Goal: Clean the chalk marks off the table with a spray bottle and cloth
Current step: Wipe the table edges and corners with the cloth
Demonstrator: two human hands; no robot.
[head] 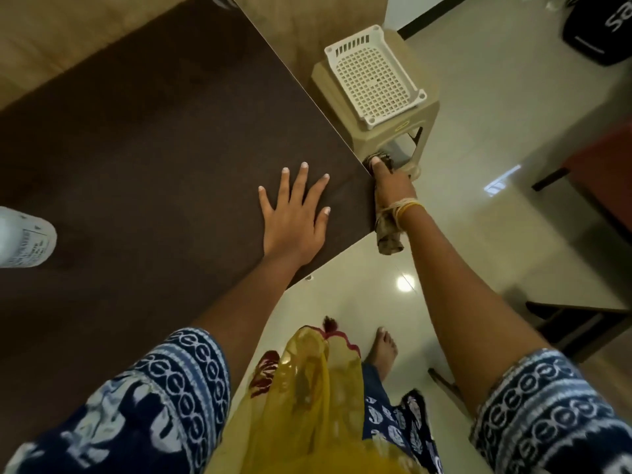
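Note:
The dark brown table [143,138] fills the left and middle of the head view. My left hand [294,217] lies flat on it near its right corner, fingers spread. My right hand [390,183] is at the table's right edge and grips a brownish cloth [388,234], pressing it against that edge; the cloth's loose end hangs below my wrist. A white spray bottle [24,237] stands at the far left of the table, partly cut off by the frame. I see no chalk marks on the visible tabletop.
A beige plastic stool [400,131] stands just beyond the table's right edge with a white perforated basket [372,73] on it. Glossy pale floor tiles lie to the right. A black bag [602,32] sits top right. Dark furniture legs [564,323] stand at right.

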